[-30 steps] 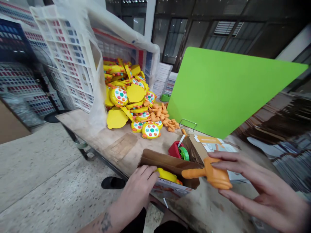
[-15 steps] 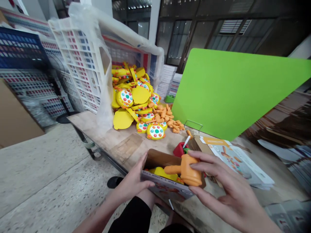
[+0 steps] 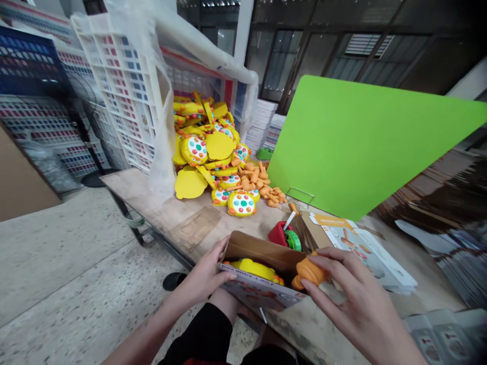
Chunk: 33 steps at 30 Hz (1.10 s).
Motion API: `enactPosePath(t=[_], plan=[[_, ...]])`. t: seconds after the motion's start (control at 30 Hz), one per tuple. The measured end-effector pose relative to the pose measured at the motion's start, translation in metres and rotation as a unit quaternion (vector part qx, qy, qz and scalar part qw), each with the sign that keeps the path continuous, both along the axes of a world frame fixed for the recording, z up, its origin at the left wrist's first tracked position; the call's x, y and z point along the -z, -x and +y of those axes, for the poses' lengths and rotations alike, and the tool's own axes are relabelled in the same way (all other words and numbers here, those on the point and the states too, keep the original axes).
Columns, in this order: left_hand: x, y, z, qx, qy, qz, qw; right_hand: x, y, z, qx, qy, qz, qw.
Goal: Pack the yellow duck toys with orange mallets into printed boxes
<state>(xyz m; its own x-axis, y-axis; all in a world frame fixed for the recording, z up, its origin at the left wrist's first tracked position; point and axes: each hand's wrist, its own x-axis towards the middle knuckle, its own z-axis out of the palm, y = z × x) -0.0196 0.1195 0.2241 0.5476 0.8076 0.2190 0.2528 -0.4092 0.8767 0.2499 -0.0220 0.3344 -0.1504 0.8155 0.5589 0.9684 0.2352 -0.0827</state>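
Observation:
My left hand (image 3: 208, 276) grips the left end of an open cardboard box (image 3: 262, 294) printed "Duck Whack-A-Mole", thumb over the front wall. Inside it, toward the left, lies a yellow duck toy (image 3: 253, 268), partly hidden by that wall. At the box's right end, my right hand (image 3: 338, 284) pinches an orange toy hammer (image 3: 311, 274) between thumb and fingers. The hammer is tilted at the opening, and its handle is mostly hidden. Close behind the box stand a red container (image 3: 277, 234) with a white stick in it and a green tape roll (image 3: 292, 240).
A white plastic-wrapped crate (image 3: 133, 96) on its side spills yellow duck toys (image 3: 220, 147) onto the table (image 3: 190, 215). Orange hammers (image 3: 262, 182) are heaped beside them. A green board (image 3: 361, 142) stands at the right, behind printed flat boxes (image 3: 365, 248). Folded cartons (image 3: 452, 248) are stacked far right.
The hammer has gone from lying across the box top to a tilted position at its right end, its handle no longer showing over the duck. My left hand still holds the box.

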Motion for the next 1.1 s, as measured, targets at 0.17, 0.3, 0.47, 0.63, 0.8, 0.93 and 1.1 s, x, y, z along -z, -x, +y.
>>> enactPosePath(t=[0.17, 0.3, 0.47, 0.63, 0.8, 0.93, 1.1], plan=[[-0.001, 0.000, 0.001, 0.008, 0.002, -0.010, 1.000, 0.031, 0.011, 0.015, 0.065, 0.030, -0.089, 0.993], [0.003, 0.002, 0.003, 0.048, 0.045, -0.034, 0.997, 0.033, 0.027, 0.024, 0.023, 0.045, -0.127, 0.991], [0.019, 0.002, 0.005, 0.087, 0.077, -0.013, 0.993, 0.028, 0.046, 0.032, -0.106, 0.147, -0.076, 0.981], [0.026, 0.005, -0.003, 0.070, 0.053, 0.010, 0.996, 0.022, 0.054, 0.035, -0.119, 0.245, -0.013, 0.962], [0.019, 0.013, -0.026, 0.070, 0.027, 0.034, 0.997, 0.009, 0.048, 0.025, -0.177, 0.330, 0.000, 0.927], [0.011, 0.015, -0.043, 0.067, -0.004, 0.070, 0.995, 0.021, 0.042, 0.009, -0.196, 0.323, -0.068, 0.923], [0.008, 0.011, -0.046, 0.067, -0.002, 0.079, 0.995, 0.029, 0.050, 0.004, -0.161, 0.296, -0.171, 0.926]])
